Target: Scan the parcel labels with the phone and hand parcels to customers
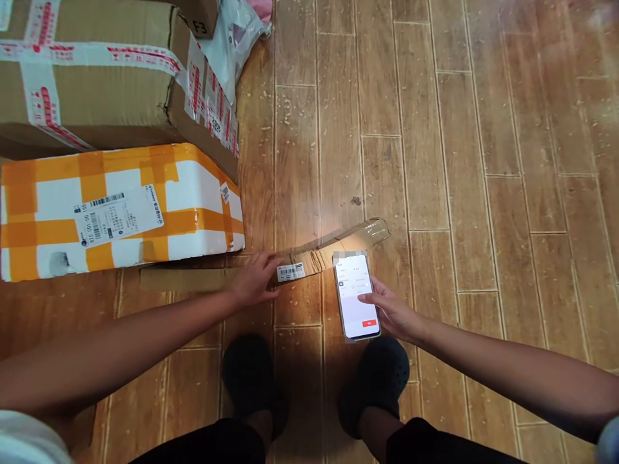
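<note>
My left hand (254, 278) is at the label end of a long, narrow cardboard package (351, 241), fingers above and thumb below, gripping it. The package is bent and creased near its middle, with clear tape toward its far right end. A white barcode label (290, 272) lies beside my fingertips. In my right hand (394, 309) is a smartphone (358, 299), its lit screen facing up and my thumb over it. The screen has a red button near the bottom; its small text is unreadable. Light shines on the package just beyond the phone's top edge.
At left lies a white box with orange tape (193, 187). Behind it is a large brown carton (120, 90) with red-and-white tape. A plastic bag (232, 45) sits beside another carton (200, 13). Dark clogs (249, 374) stand on the wood-look floor (459, 258).
</note>
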